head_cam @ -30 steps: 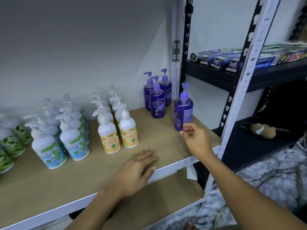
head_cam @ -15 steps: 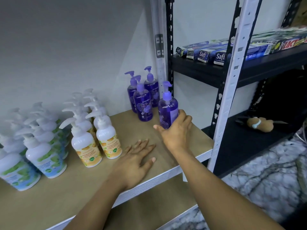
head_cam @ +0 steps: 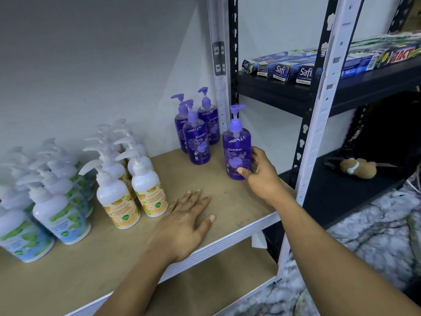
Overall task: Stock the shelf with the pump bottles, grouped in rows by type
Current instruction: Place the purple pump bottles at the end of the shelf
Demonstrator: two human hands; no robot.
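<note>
Purple pump bottle (head_cam: pixel 237 149): translucent, rounded shoulders, lilac pump, "guardian" label; upright on the wooden shelf (head_cam: pixel 227 210), near its right front corner. Right hand (head_cam: pixel 262 173) wraps its lower body, thumb in front, fingers behind. Three matching purple bottles (head_cam: pixel 196 142) cluster behind-left, apart from it. Left hand (head_cam: pixel 185 221) lies flat, fingers slightly spread, on the board. Opaque white orange-label bottles (head_cam: pixel 150 190) stand in two rows; count unclear.

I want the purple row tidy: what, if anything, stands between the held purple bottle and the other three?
Nothing visible. The right hand holds the purple bottle upright on the shelf board; only bare board separates it from the three purple bottles nearer the wall.
</note>
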